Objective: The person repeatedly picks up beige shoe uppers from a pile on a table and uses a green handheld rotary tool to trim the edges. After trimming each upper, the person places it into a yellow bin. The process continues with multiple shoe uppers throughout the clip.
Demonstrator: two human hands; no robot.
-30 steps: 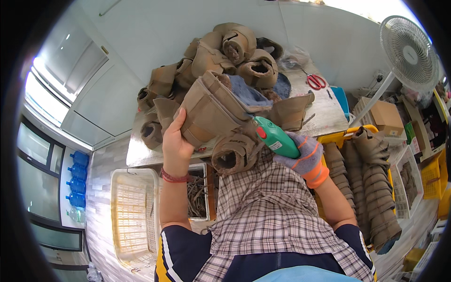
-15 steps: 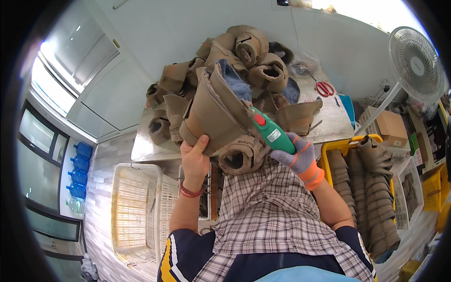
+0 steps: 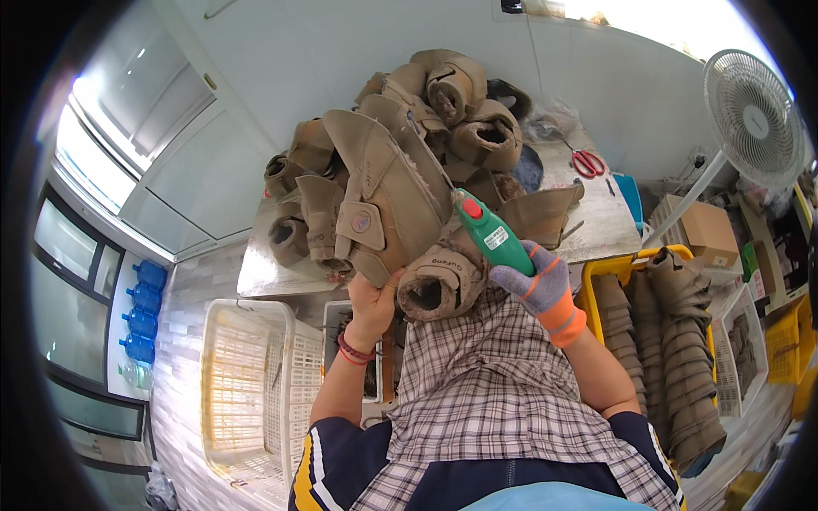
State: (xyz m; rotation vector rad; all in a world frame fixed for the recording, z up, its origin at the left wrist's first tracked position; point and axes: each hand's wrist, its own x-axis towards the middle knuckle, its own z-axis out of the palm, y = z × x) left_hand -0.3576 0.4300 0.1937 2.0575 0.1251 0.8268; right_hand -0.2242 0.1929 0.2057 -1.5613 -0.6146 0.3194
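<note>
My bare left hand (image 3: 373, 305), a red band at its wrist, grips the lower edge of a tan, fleece-lined sleeve (image 3: 383, 200). The sleeve stands tilted, showing a tab with a round patch. In my right hand (image 3: 547, 289), which wears a grey and orange glove, is a green handheld electric tool (image 3: 498, 240) with a red button. Its tip is at the sleeve's right edge; whether it touches cannot be told. Just below, a rolled tan sleeve (image 3: 430, 289) with a fleece-lined opening rests at the table's near edge.
More rolled sleeves (image 3: 486, 132) are heaped on the table (image 3: 601, 221), near red-handled scissors (image 3: 588, 162). A white basket (image 3: 247, 375) stands at left. At right are a yellow crate (image 3: 588, 277) of stacked tan pieces and a standing fan (image 3: 754, 119).
My left hand has turned the sleeve, so its patched outer face shows and the blue fleece is hidden. That hand moved slightly right and down. The tool stays nearly in place.
</note>
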